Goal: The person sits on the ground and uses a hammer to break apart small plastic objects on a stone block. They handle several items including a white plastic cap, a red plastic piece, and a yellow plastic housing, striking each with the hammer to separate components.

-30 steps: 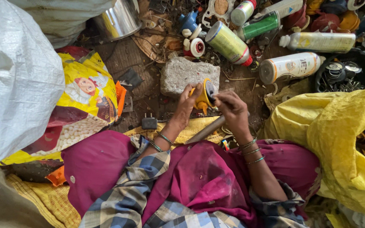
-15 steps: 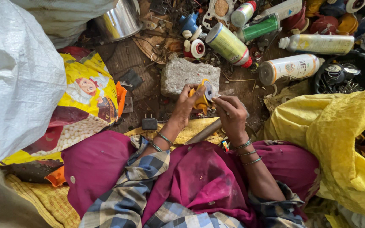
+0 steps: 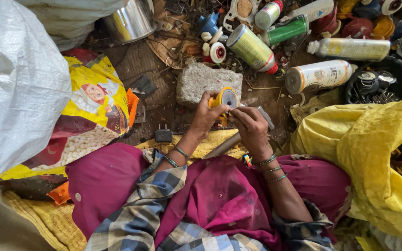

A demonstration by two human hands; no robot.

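My left hand (image 3: 206, 114) grips a small yellow plastic wheel-like part (image 3: 224, 97) with a grey round face, held up in front of a grey stone block (image 3: 205, 81). My right hand (image 3: 251, 126) is right beside it, fingers pinched against the part's lower edge; whether it holds a small tool there I cannot tell. A hammer (image 3: 238, 139) with a wooden handle lies under my right hand, its metal head near my right wrist side. Both wrists wear thin bangles. I sit with magenta cloth over my knees.
Spray cans (image 3: 252, 46) and white bottles (image 3: 322, 74) lie on the dirt beyond the block, with red and blue plastic scraps. A steel pot (image 3: 129, 21) stands at the back left. A white sack (image 3: 19, 88), a yellow printed bag (image 3: 96, 104) and yellow cloth (image 3: 373, 153) flank me.
My left hand has turned the yellow part so its grey round face shows more plainly. My right hand has shifted slightly lower against it. The view is otherwise the same.
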